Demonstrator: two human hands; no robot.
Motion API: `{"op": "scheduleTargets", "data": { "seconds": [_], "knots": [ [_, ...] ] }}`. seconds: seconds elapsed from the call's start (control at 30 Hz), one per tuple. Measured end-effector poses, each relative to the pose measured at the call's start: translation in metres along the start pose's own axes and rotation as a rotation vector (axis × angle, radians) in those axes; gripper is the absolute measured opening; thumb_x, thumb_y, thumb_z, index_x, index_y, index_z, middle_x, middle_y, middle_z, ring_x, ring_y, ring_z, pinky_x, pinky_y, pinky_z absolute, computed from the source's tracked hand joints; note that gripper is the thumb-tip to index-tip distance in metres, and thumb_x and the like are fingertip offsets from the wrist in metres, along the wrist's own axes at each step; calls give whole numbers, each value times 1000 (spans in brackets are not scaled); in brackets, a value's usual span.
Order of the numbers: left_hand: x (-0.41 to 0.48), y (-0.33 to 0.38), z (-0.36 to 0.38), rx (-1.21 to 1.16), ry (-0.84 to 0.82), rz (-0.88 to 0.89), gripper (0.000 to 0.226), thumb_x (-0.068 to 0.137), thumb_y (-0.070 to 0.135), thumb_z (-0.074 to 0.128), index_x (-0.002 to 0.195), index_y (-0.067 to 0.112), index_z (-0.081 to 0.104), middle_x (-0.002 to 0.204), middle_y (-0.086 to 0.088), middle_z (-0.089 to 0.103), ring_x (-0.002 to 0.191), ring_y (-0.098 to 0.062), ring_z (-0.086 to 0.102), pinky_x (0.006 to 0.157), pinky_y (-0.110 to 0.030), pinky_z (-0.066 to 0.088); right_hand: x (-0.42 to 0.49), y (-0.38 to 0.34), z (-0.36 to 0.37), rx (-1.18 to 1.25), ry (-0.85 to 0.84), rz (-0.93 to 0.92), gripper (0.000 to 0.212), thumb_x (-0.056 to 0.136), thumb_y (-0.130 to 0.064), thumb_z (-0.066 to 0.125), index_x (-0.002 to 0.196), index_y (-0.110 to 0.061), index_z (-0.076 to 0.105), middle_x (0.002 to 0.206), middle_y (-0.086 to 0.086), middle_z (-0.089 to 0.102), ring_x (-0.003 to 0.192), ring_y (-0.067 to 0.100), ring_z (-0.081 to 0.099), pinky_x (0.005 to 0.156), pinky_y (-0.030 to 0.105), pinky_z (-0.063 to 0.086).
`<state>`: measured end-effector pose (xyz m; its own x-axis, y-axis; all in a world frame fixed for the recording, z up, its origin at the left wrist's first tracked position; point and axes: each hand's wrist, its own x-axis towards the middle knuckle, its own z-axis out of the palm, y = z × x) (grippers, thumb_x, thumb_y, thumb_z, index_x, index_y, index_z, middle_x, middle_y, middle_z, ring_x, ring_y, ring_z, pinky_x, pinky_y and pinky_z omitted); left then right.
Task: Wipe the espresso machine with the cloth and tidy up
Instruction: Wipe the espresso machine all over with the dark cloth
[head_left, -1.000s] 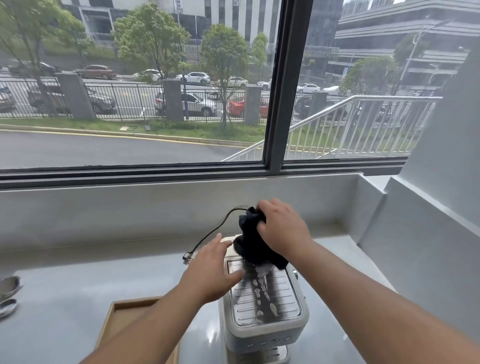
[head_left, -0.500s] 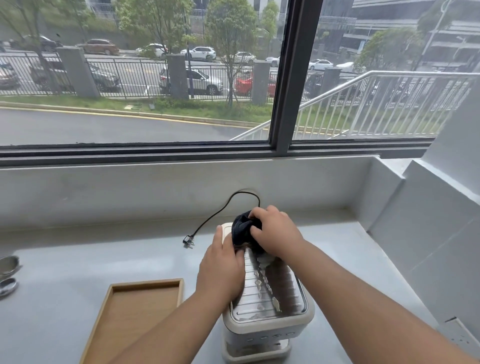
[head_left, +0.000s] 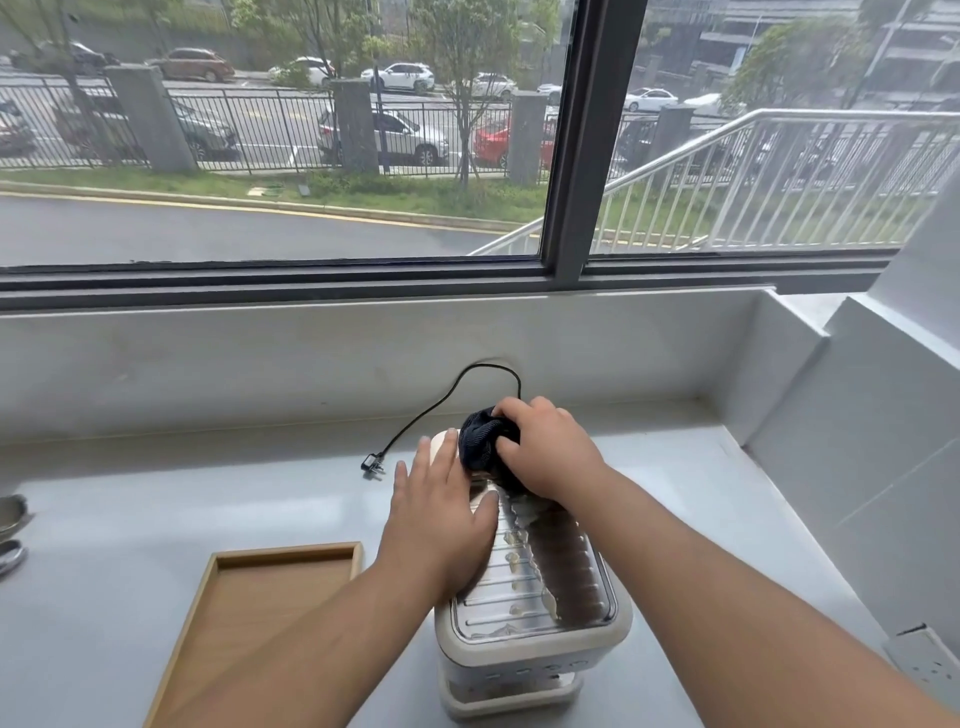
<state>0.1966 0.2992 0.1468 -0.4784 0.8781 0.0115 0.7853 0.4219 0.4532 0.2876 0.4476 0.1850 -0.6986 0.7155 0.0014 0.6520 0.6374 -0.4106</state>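
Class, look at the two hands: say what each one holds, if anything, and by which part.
The right hand grips the bunched dark cloth from its right side. The left hand holds nothing, lying flat on the espresso machine.

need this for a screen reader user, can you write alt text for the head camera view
Right hand presses a dark cloth onto the back top of a white espresso machine while the left hand rests flat on its left side. An empty wooden tray lies to the left on a grey counter, the unplugged cord behind, under a window.
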Motion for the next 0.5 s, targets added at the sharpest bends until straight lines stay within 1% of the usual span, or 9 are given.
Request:
{"op": "scheduleTargets", "data": {
  "seconds": [0.07,0.17,0.27,0.33,0.4,0.43,0.5],
  "knots": [
    [1,-1,1,-30,6,-7,71,104,43,35,167,35,5,176,10,4,162,-20,-7,131,-50,-3,-1,0,-1,-3,-14,-4,38,96,-35,54,134,-34,56,119,8,57,116,35,53,93,42,50],
    [1,-1,1,-114,37,-9,66,105,31,35,165,38,10,174,11,11,162,-19,-2,131,-52,1,-3,-1,-2,-10,-20,-14,38,95,-35,55,133,-34,57,119,8,59,117,34,54,92,41,50],
    [-1,-2,1,-151,47,-14,64,104,28,33,163,40,12,173,13,14,161,-17,0,131,-53,2,-8,-4,-2,-9,-17,-23,36,94,-34,55,130,-33,59,117,8,60,116,33,55,92,42,51],
    [-2,-1,0,-187,57,-15,61,103,27,32,160,44,14,172,14,17,161,-16,2,131,-53,3,-13,-5,-1,-3,-10,-27,36,94,-33,55,130,-32,60,115,7,61,114,32,56,87,39,49],
    [-2,0,-1,-216,75,-12,59,102,25,34,157,43,21,169,13,23,160,-18,6,130,-56,7,-20,-5,1,-5,5,-30,35,94,-33,56,128,-32,61,112,6,61,110,30,56,79,36,44],
    [-4,1,-2,-231,84,-9,60,100,22,35,156,41,26,167,12,28,160,-19,10,129,-58,10,-24,-6,2,-4,15,-36,33,93,-32,56,126,-31,63,109,5,61,108,30,56,78,36,43],
    [-8,3,-5,-268,97,-4,61,95,16,38,152,39,36,161,10,38,158,-21,18,127,-60,16,-36,-8,1,13,36,-48,28,91,-30,57,118,-28,66,98,2,59,103,30,56,78,37,48]
  ]
}}
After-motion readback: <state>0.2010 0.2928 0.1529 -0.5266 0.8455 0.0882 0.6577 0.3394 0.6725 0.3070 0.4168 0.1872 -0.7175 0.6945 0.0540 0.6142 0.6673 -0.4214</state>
